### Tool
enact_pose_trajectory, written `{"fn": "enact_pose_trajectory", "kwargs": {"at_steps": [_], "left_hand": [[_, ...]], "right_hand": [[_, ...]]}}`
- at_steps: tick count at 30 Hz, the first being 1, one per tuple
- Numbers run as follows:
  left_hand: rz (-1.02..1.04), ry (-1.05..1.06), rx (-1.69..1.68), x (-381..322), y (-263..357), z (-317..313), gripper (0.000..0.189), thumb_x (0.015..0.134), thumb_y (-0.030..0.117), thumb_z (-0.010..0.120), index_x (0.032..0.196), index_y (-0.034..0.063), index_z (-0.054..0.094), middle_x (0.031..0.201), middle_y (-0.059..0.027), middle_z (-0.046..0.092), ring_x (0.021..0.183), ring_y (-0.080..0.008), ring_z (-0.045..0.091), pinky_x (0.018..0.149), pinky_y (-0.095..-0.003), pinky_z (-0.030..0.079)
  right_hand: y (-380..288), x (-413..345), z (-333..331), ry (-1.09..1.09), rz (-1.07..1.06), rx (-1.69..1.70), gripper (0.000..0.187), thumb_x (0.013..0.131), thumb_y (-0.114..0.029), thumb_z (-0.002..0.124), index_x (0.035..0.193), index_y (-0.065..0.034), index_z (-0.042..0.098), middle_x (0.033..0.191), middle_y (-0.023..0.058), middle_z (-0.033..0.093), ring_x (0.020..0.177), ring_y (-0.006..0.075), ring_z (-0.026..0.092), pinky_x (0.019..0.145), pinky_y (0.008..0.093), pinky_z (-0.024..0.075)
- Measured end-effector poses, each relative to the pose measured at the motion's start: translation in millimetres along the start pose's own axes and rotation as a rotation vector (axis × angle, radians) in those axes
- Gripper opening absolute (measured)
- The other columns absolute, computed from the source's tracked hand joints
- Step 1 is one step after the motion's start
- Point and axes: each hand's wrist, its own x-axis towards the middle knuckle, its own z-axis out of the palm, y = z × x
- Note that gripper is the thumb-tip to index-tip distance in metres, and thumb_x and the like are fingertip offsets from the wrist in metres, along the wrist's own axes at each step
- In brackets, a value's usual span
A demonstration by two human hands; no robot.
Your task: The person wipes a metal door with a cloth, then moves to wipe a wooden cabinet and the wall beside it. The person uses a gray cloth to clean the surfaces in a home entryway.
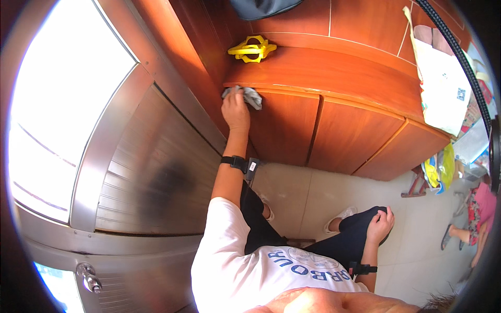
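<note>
My left hand (pixel 236 107) grips a crumpled grey cloth (pixel 252 98) at the top left corner of a reddish-brown wooden cabinet, just under the edge of its top (pixel 313 74). The leftmost cabinet door (pixel 283 121) lies to the right of the cloth. On the cabinet top, behind my left hand, sits a yellow plastic object (pixel 252 49) with cut-out holes. My right hand (pixel 380 225) rests on my bent right knee, fingers loosely curved and holding nothing.
A metal door (pixel 156 156) with a knob (pixel 89 277) stands at left. A white bag (pixel 444 86) sits at the cabinet's right end, near a yellow plastic bag (pixel 445 164). A dark bag (pixel 264 8) is above. Another person (pixel 483 203) is at far right.
</note>
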Motion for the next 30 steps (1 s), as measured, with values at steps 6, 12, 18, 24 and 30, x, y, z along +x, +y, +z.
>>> {"fn": "enact_pose_trajectory", "kwargs": {"at_steps": [6,12,18,24,30], "left_hand": [[-0.114,-0.134,-0.016,2,-5,-3,0.022,0.082,0.008,0.058,0.104,0.0041,0.058,0.111,-0.0192,0.064,0.09,-0.0357,0.062,0.075,-0.0456,0.053],[-0.833,-0.44,-0.453,-38,-12,-8,0.029,0.08,0.013,0.063,0.106,0.0013,0.057,0.102,-0.022,0.065,0.095,-0.0384,0.063,0.082,-0.0444,0.05],[-0.728,0.124,-0.558,-19,0,16,0.043,0.087,0.008,0.059,0.128,-0.0017,0.05,0.128,-0.0261,0.048,0.119,-0.0376,0.049,0.1,-0.0408,0.041],[-0.534,0.109,-0.465,-21,58,34,0.053,0.091,0.002,0.051,0.142,-0.0008,0.039,0.147,-0.0332,0.026,0.134,-0.0471,0.033,0.11,-0.0465,0.03],[-0.521,0.148,-0.271,-11,36,29,0.043,0.077,-0.007,0.053,0.12,0.0014,0.057,0.122,-0.0256,0.052,0.11,-0.0429,0.051,0.094,-0.0476,0.043]], "right_hand": [[4,-3,-4,0.011,0.03,0.016,0.01,0.077,-0.002,0.06,0.086,-0.0018,0.065,0.12,0.0181,0.06,0.107,0.0395,0.054,0.101,0.0496,0.0395],[10,-7,-4,0.039,0.015,0.035,0.011,0.078,-0.002,0.06,0.087,-0.0024,0.065,0.121,0.0172,0.06,0.107,0.0393,0.054,0.101,0.0492,0.0398],[10,-6,-2,0.025,0.036,0.018,0.011,0.077,-0.003,0.061,0.087,-0.0027,0.066,0.122,0.0172,0.059,0.11,0.0408,0.052,0.1,0.0492,0.0399],[5,-2,-1,0.02,0.013,0.034,0.01,0.077,-0.003,0.062,0.086,-0.0021,0.065,0.122,0.0177,0.06,0.109,0.0399,0.053,0.1,0.0489,0.0401],[6,-3,-4,0.026,0.031,0.001,0.01,0.077,-0.004,0.062,0.086,-0.0025,0.065,0.121,0.0174,0.06,0.107,0.0393,0.054,0.099,0.0492,0.0403]]}}
